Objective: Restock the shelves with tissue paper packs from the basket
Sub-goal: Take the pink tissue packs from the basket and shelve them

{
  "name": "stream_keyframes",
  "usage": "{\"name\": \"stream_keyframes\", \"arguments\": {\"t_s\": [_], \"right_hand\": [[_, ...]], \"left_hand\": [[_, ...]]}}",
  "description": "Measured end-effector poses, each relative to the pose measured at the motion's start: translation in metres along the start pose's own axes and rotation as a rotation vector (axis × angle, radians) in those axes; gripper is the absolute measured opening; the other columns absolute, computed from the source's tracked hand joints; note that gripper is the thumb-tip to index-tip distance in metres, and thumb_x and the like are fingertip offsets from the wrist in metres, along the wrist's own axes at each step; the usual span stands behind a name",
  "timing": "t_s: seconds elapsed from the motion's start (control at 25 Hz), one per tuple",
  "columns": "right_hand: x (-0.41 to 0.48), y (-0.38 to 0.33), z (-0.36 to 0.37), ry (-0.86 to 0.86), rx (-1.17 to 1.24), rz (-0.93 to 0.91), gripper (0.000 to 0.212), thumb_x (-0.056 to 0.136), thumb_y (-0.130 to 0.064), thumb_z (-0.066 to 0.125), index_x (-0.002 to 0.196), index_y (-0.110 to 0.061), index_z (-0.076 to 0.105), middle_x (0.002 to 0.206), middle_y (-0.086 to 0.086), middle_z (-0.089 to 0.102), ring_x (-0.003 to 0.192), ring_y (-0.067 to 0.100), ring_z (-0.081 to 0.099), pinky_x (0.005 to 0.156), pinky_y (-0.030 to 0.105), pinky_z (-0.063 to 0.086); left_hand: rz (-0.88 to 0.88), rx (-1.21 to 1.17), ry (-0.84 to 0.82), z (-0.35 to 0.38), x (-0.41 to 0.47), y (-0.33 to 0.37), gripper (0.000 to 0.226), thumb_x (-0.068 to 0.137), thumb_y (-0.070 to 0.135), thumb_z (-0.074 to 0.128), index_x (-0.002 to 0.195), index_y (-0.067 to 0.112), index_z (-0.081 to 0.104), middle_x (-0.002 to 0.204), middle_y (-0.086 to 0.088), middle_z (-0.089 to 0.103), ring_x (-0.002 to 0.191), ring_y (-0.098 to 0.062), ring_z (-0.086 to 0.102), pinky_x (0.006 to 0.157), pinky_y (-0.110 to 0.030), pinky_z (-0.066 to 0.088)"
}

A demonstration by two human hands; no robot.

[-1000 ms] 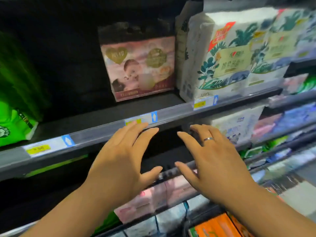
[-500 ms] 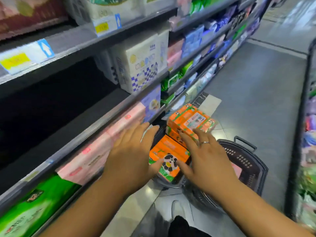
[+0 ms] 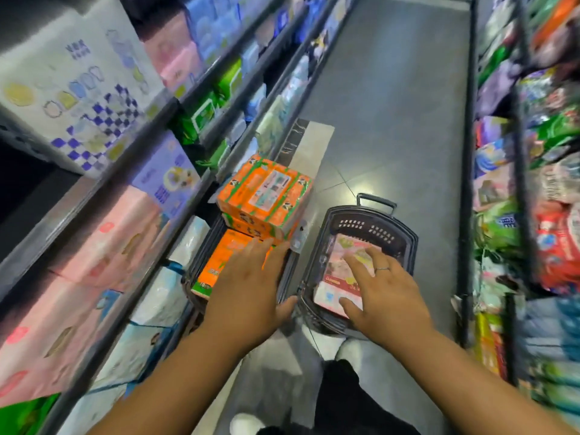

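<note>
**Item:** pink tissue pack (image 3: 331, 279), lying flat inside the right basket (image 3: 408, 237), lower centre-right of the frame.

**Handling (judged):** It is looking light and soft, a film-wrapped block likely giving under pressure and sliding a little against the fingers. A broad hold across two opposite edges, thumb on the near one, is looking safest. Adding a second hand at the far end is an option if it proves bulky. Nothing about it is suggesting fragility.

**Appearance:** The wrapper is showing pink with pale yellow-green shapes and a darker red band toward the near end. The print is blurring beyond reading.

**Hands:** The right hand (image 3: 386, 296) is spreading over the pack with fingers straight and thumb at the near edge. It is not closing on the pack, and contact cannot be told. The left hand (image 3: 248, 290), well apart from the right, is reaching flat over the left basket (image 3: 201, 246), gripping nothing.

**Surroundings:**
- An orange pack (image 3: 224, 260) is lying in the left basket.
- Stacked orange packs (image 3: 266, 193) are sitting above its far end, at centre frame.
- Shelves (image 3: 103, 189) are running along the left of the frame, carrying pink, white and blue packs.
- Grey floor (image 3: 392, 105) is filling the upper centre.
</note>
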State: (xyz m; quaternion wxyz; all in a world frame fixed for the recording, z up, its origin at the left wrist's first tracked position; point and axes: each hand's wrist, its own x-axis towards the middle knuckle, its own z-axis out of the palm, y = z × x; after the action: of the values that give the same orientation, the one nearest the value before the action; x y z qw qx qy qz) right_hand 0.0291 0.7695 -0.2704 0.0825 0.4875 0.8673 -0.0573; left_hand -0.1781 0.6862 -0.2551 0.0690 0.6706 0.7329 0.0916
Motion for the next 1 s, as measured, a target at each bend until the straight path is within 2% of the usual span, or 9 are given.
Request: {"name": "stream_keyframes", "arguments": {"t_s": [0.08, 0.16, 0.28, 0.36, 0.44, 0.52, 0.72, 0.88, 1.0], "right_hand": [[0.018, 0.04, 0.013, -0.076, -0.006, 0.036, 0.079, 0.055, -0.05, 0.083, 0.123, -0.018, 0.063, 0.121, 0.02, 0.062, 0.104, 0.04, 0.062, 0.075, 0.051, 0.056], [0.037, 0.075, 0.027, -0.11, 0.006, 0.049, 0.079, 0.061, -0.052, 0.079, 0.13, -0.02, 0.058, 0.128, 0.019, 0.057, 0.11, 0.039, 0.058, 0.08, 0.05, 0.054], [0.066, 0.122, 0.058, -0.194, 0.07, 0.048, 0.078, 0.083, -0.054, 0.059, 0.149, -0.027, 0.027, 0.151, 0.013, 0.029, 0.134, 0.035, 0.034, 0.104, 0.047, 0.037], [0.083, 0.145, 0.088, -0.268, 0.112, 0.069, 0.078, 0.088, -0.054, 0.052, 0.151, -0.028, 0.014, 0.155, 0.01, 0.018, 0.139, 0.032, 0.025, 0.109, 0.043, 0.031], [0.097, 0.159, 0.121, -0.32, 0.164, 0.111, 0.079, 0.088, -0.054, 0.052, 0.151, -0.028, 0.012, 0.155, 0.01, 0.018, 0.138, 0.032, 0.026, 0.108, 0.043, 0.032], [0.109, 0.167, 0.16, -0.361, 0.209, 0.164, 0.081, 0.086, -0.053, 0.055, 0.15, -0.027, 0.014, 0.153, 0.011, 0.021, 0.135, 0.032, 0.03, 0.105, 0.043, 0.037], [0.136, 0.167, 0.294, -0.519, 0.294, 0.273, 0.092, 0.08, -0.055, 0.062, 0.151, -0.023, 0.011, 0.151, 0.014, 0.025, 0.132, 0.032, 0.035, 0.104, 0.043, 0.038], [0.149, 0.158, 0.404, -0.606, 0.278, 0.299, 0.104, 0.079, -0.055, 0.064, 0.152, -0.021, -0.002, 0.158, 0.012, 0.009, 0.143, 0.034, 0.016, 0.114, 0.047, 0.026], [0.157, 0.145, 0.476, -0.635, 0.276, 0.309, 0.111, 0.077, -0.052, 0.068, 0.152, -0.021, -0.007, 0.16, 0.007, 0.002, 0.146, 0.032, 0.005, 0.116, 0.049, 0.015]], "left_hand": [[0.01, -0.007, -0.055, 0.027, 0.034, 0.025, 0.081, 0.068, 0.054, 0.064, 0.136, 0.015, 0.041, 0.136, -0.013, 0.051, 0.124, -0.035, 0.049, 0.101, -0.047, 0.043], [0.025, -0.016, -0.113, 0.055, 0.066, 0.046, 0.081, 0.069, 0.052, 0.068, 0.136, 0.013, 0.043, 0.135, -0.013, 0.05, 0.123, -0.034, 0.048, 0.101, -0.044, 0.043], [0.026, -0.044, -0.207, 0.107, 0.11, 0.068, 0.083, 0.07, 0.049, 0.072, 0.139, 0.013, 0.043, 0.138, -0.012, 0.048, 0.127, -0.032, 0.045, 0.105, -0.044, 0.04], [0.013, -0.044, -0.294, 0.145, 0.129, 0.075, 0.084, 0.074, 0.048, 0.07, 0.144, 0.014, 0.039, 0.144, -0.014, 0.043, 0.133, -0.032, 0.039, 0.11, -0.044, 0.035], [0.003, -0.031, -0.393, 0.185, 0.14, 0.076, 0.085, 0.077, 0.048, 0.068, 0.147, 0.016, 0.031, 0.148, -0.013, 0.036, 0.138, -0.03, 0.032, 0.113, -0.042, 0.031], [0.019, -0.015, -0.483, 0.228, 0.153, 0.072, 0.087, 0.08, 0.049, 0.066, 0.149, 0.019, 0.023, 0.152, -0.011, 0.03, 0.141, -0.028, 0.026, 0.114, -0.042, 0.028], [0.13, 0.038, -0.679, 0.368, 0.18, 0.045, 0.089, 0.078, 0.046, 0.067, 0.149, 0.021, 0.019, 0.152, -0.01, 0.026, 0.14, -0.028, 0.025, 0.115, -0.042, 0.026], [0.211, 0.117, -0.851, 0.477, 0.185, 0.025, 0.093, 0.081, 0.041, 0.067, 0.152, 0.021, 0.009, 0.157, -0.013, 0.013, 0.144, -0.034, 0.013, 0.116, -0.046, 0.02], [0.237, 0.192, -0.891, 0.546, 0.184, 0.007, 0.091, 0.084, 0.041, 0.063, 0.152, 0.019, 0.006, 0.158, -0.015, 0.01, 0.145, -0.035, 0.008, 0.117, -0.048, 0.016]]}}
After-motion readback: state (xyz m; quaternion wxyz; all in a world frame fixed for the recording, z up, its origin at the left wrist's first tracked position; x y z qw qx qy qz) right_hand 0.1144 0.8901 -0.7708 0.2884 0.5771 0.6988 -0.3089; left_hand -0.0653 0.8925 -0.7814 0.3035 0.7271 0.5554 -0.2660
